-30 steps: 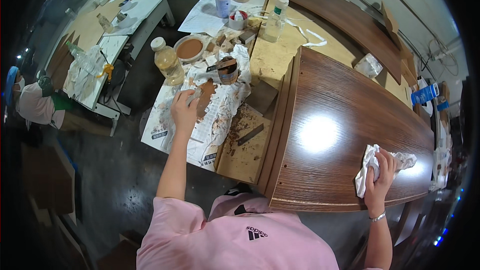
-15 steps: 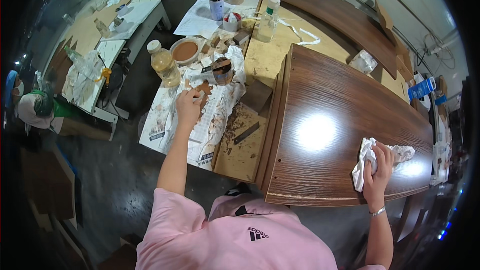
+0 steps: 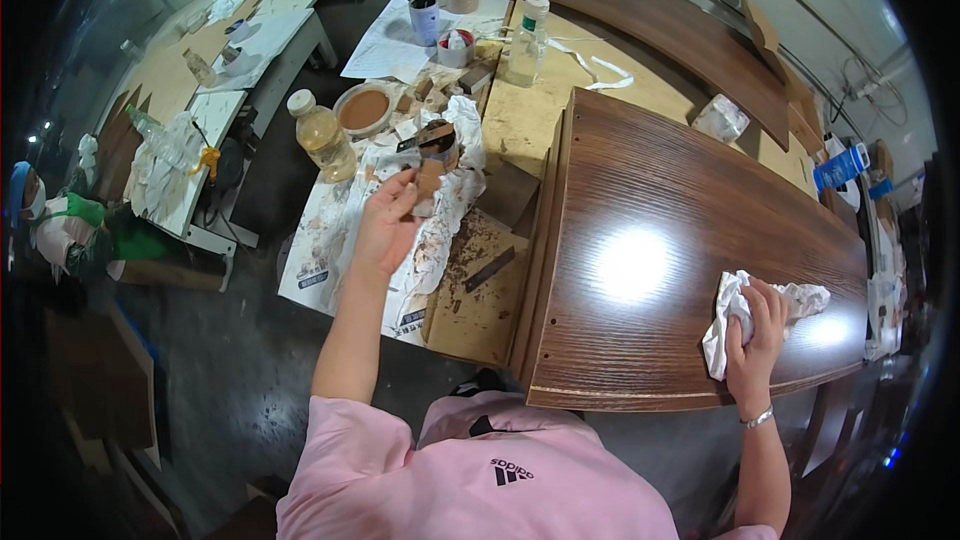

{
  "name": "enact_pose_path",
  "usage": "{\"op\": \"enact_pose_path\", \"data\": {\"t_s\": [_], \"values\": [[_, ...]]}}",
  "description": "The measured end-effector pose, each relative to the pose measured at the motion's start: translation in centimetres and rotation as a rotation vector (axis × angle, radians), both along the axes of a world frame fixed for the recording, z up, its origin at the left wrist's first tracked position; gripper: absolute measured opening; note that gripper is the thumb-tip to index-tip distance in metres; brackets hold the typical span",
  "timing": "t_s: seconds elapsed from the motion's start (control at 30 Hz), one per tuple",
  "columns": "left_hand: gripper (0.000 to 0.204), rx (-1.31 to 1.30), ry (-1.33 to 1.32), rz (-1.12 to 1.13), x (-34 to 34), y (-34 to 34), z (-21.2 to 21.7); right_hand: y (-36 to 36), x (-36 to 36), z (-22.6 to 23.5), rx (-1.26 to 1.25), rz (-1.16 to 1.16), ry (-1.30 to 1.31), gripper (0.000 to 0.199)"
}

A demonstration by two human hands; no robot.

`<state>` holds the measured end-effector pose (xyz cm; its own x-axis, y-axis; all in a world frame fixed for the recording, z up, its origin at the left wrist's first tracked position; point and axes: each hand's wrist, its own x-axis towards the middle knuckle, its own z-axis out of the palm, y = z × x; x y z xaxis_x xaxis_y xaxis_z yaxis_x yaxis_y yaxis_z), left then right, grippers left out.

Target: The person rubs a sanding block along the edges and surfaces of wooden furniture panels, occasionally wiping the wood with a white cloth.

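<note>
My left hand is closed, thumb and fingers pinching a small, flat, brown-stained piece that looks like a scrap of cloth; its exact kind I cannot make out. It is raised beside an open jar with a dark flat blade lying across its mouth. Under both spreads a stained white cloth. My right hand grips a crumpled white rag, resting on the glossy dark wood-grain panel near its right end.
A tub of brown paste and a capped bottle of yellowish liquid stand left of the jar. Behind are a clear bottle, a dark cup and a long curved brown board. Someone in a green apron is at far left.
My left hand has lifted the brown-stained piece off the white cloth and moved right, toward the jar. My right hand stays on the rag in the same place.
</note>
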<state>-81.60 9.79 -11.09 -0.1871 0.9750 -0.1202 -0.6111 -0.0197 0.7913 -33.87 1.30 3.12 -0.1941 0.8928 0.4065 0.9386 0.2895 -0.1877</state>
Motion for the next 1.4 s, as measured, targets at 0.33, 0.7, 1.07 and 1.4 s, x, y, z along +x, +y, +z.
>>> {"op": "enact_pose_path", "data": {"t_s": [0.33,0.7,1.07,1.4], "values": [[0.039,0.605,1.187,0.133,8.7,-1.5,8.1,0.2,-0.1,0.0,0.006,0.009,0.027,0.036],[0.04,0.668,1.267,0.128,11.1,4.1,7.3,0.3,0.1,0.2,-0.007,0.007,0.039,0.038],[0.036,0.625,1.124,0.197,11.8,15.2,7.0,0.5,-0.1,0.2,-0.01,0.019,0.047,0.037],[0.044,0.667,1.16,-0.146,9.0,-6.7,8.1,0.1,0.3,-0.2,0.005,0.013,0.022,0.038]]}}
